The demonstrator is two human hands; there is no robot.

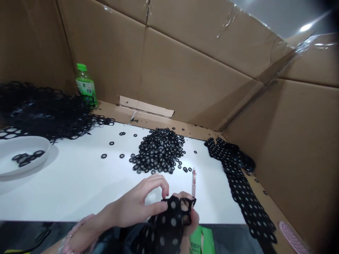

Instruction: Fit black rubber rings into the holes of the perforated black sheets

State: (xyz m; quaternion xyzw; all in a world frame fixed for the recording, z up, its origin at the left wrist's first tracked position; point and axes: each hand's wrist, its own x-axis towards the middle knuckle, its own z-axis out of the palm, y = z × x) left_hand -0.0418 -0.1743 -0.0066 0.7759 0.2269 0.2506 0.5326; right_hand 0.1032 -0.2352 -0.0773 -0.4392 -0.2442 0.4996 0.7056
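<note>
At the lower centre of the frame, a person works on a black dotted piece (169, 220) above the desk's near edge. The right hand (189, 215) is partly behind the piece, its fingers gripping the upper end beside open black loops. The left hand (139, 201) reaches in from the lower left, its fingers curved, with thumb and index fingertips at the piece's upper edge; whether they pinch it cannot be told.

Beyond the hands, a heap of small black-rimmed discs (160, 150) lies on the white desk (79, 183), with loose discs around it. A pen (194, 183) lies just beyond the right hand. Long dotted strips (245, 194) stretch down the right side. At the left are a white bowl (16, 169) holding black rings (26, 158), a black mesh pile (45, 109) and a green-capped bottle (86, 86) near the cardboard wall (180, 74).
</note>
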